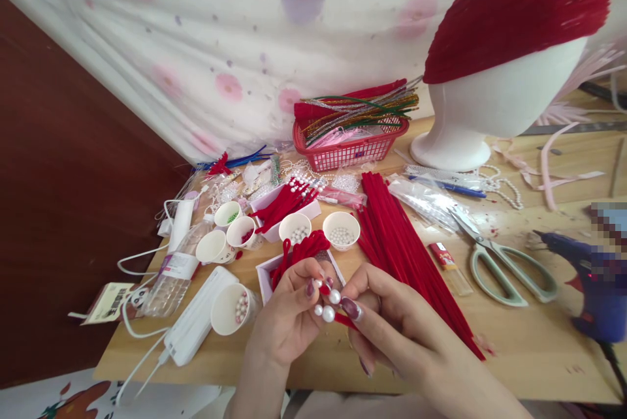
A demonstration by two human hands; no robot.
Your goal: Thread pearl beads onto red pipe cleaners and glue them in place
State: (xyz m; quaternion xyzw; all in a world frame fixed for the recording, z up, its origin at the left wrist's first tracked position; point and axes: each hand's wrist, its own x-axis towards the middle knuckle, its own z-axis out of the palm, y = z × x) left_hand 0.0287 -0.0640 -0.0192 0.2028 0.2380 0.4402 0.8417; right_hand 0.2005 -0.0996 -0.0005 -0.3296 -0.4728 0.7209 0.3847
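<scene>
My left hand and my right hand meet in front of me, fingertips closed around a small beaded red chenille stem. White pearl beads in two sizes stand out between the fingers, and part of the stem is covered by them. Just behind my left hand is a white box of bent red chenille pieces. Long straight red chenille stems lie beyond my right hand. Two paper cups of pale beads, a left one and a right one, stand behind the box.
To the left are more paper cups, a white power strip with cables and a plastic bottle. Scissors, a lighter and a glue gun lie right. Behind stand a red basket and a white mannequin head.
</scene>
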